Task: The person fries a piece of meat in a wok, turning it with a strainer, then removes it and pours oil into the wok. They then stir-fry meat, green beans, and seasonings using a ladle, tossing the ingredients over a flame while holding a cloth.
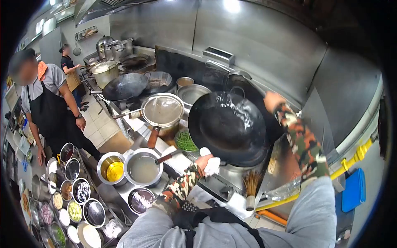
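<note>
My left hand (201, 162) is closed around a folded white cloth (212, 166) at the near left rim of a large black wok (225, 128). The wok is tilted, and its inside looks wet and shiny, with no food visible in it. Whether the cloth wraps a wok handle is hidden. Up at the wok's far right side, my right hand (273, 100) grips the long metal handle of a ladle (240, 75), whose bowl hangs beyond the wok's far rim. Camouflage sleeves cover both forearms.
Left of the wok are a strainer (163, 110), green beans (186, 141), a pot of yellow oil (112, 169) and a pot of cloudy liquid (143, 167). A bamboo brush (251, 188) stands near right. Several ingredient bowls fill the lower left. A co-worker (51, 99) stands left.
</note>
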A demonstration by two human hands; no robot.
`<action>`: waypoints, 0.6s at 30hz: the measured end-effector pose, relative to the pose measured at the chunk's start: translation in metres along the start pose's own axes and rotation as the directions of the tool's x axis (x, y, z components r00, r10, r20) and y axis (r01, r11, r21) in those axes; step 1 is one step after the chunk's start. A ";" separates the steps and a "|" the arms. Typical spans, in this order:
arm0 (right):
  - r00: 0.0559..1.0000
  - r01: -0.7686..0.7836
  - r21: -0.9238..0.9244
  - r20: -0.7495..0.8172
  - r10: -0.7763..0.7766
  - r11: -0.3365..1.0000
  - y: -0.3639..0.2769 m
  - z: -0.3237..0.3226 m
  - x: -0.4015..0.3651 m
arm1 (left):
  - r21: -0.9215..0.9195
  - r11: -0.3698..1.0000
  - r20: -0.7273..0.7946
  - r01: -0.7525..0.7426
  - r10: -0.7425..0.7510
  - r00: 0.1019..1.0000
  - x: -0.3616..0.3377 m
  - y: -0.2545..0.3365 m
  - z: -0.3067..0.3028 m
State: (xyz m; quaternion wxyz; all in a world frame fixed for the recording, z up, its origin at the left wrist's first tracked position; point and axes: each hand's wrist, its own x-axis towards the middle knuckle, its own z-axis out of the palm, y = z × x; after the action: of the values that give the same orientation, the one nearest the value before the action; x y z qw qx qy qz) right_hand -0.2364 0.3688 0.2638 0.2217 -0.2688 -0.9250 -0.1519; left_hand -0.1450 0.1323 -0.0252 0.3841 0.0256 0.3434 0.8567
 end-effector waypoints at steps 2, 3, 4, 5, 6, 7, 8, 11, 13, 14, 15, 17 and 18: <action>0.946 0.304 0.463 -0.040 -0.323 0.833 0.084 0.049 -0.049 | 0.060 0.988 -0.046 0.144 -0.142 0.989 -0.019 -0.034 0.003; 0.916 0.338 0.588 -0.027 -0.399 0.735 0.119 0.067 -0.078 | 0.026 0.989 -0.119 0.145 -0.141 0.983 -0.033 -0.056 0.017; 0.879 0.253 0.690 0.128 -0.459 0.678 0.141 0.065 -0.109 | -0.038 0.980 -0.245 0.196 -0.200 0.949 -0.041 -0.073 0.020; 0.866 0.255 0.766 0.090 -0.492 0.590 0.163 0.080 -0.136 | -0.054 0.978 -0.172 0.200 -0.206 0.963 -0.050 -0.087 0.018; 0.853 0.253 0.833 0.049 -0.520 0.492 0.183 0.094 -0.163 | -0.069 0.977 -0.100 0.201 -0.208 0.973 -0.060 -0.096 0.015; 0.844 0.225 0.829 0.096 -0.527 0.512 0.195 0.103 -0.189 | -0.034 0.977 -0.069 0.212 -0.213 0.974 -0.064 -0.103 0.005; 0.832 0.198 0.822 0.147 -0.534 0.534 0.208 0.106 -0.213 | 0.025 0.989 -0.161 0.148 -0.142 0.977 -0.070 -0.112 0.008; 0.783 0.073 0.811 0.314 -0.538 0.580 0.221 0.093 -0.270 | 0.660 0.751 -0.037 -0.039 0.085 0.996 -0.073 -0.124 -0.021; 0.716 0.044 0.835 0.356 -0.600 0.549 0.216 0.092 -0.295 | 0.588 0.804 -0.152 0.086 0.005 0.988 -0.065 -0.121 -0.011; 0.716 0.149 0.852 0.257 -0.649 0.502 0.216 0.100 -0.306 | 0.549 0.827 -0.192 0.126 -0.023 0.981 -0.063 -0.116 -0.007; 0.708 0.159 0.771 0.347 -0.615 0.617 0.214 0.110 -0.315 | 0.524 0.838 -0.217 0.153 -0.042 0.975 -0.061 -0.107 -0.005; 0.681 0.251 0.760 0.301 -0.668 0.599 0.208 0.119 -0.327 | 0.490 0.854 -0.215 0.176 -0.077 0.974 -0.060 -0.094 -0.006; 0.675 0.264 0.740 0.316 -0.666 0.619 0.201 0.111 -0.332 | 0.492 0.853 -0.187 0.174 -0.091 0.978 -0.063 -0.087 -0.007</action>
State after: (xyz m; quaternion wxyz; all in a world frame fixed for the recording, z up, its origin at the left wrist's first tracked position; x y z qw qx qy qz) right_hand 0.0918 0.4331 0.0382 -0.0354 0.0552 -0.9767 0.2046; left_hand -0.0471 0.1262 -0.0691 0.3939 0.0341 0.5859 0.7074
